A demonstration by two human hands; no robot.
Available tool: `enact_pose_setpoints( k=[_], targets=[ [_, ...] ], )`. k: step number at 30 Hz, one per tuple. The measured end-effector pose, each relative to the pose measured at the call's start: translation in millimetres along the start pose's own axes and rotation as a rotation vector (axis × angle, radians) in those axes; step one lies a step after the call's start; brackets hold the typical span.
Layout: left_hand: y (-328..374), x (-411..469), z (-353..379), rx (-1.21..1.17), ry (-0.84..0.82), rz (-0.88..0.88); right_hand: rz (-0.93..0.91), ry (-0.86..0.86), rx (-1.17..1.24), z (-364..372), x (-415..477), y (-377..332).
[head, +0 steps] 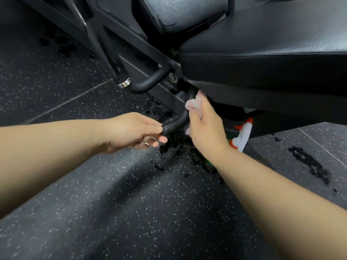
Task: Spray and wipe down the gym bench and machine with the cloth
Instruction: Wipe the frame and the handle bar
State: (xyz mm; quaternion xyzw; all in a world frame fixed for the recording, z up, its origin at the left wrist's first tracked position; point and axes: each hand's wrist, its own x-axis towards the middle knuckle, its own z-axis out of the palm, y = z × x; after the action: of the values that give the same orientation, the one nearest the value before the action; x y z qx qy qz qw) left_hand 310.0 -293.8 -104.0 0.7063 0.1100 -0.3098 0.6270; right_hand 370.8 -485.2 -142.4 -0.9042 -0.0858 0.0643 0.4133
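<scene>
Left hand: thumb and fingertips pinched on the free end of the curved black handle under the bench seat. Right hand: fingers curled round the pink cloth, pressing it against the handle higher up, near the seat's underside. Cloth bunches out above and below the fingers. Spray bottle on the floor just behind the right hand. Dark wet spots right of the handle.

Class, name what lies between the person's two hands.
Head view: the curved black handle runs between the left hand, holding its end, and the right hand, gripping the cloth.
</scene>
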Motion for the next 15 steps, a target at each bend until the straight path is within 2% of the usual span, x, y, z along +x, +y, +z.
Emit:
enact_pose_setpoints(
  k=[4,7,8,12,13,15],
  targets=[
    [-2.9,0.1,-3.2,0.052,-0.009,0.018,-0.1,-0.087,-0.037,-8.6,-48.7,5.8],
    [-4.4,5.5,-7.9,0.019,-0.027,0.01,-0.251,-0.309,-0.078,5.9,-93.1,18.2],
    [-3.9,8.1,-9.1,0.019,-0.027,0.011,-0.2,-0.31,0.019,14.7,-96.1,20.2],
    [0.0,11.1,-13.1,0.024,-0.008,0.025,0.545,0.027,0.811,2.0,-21.0,-9.6],
    [1.1,11.6,-13.1,0.029,-0.009,0.026,0.613,0.102,0.91,-5.4,0.1,-13.3],
    [2.6,10.9,-13.4,0.069,-0.011,0.039,0.58,0.106,1.081,-4.5,22.9,-19.2]
  ],
)
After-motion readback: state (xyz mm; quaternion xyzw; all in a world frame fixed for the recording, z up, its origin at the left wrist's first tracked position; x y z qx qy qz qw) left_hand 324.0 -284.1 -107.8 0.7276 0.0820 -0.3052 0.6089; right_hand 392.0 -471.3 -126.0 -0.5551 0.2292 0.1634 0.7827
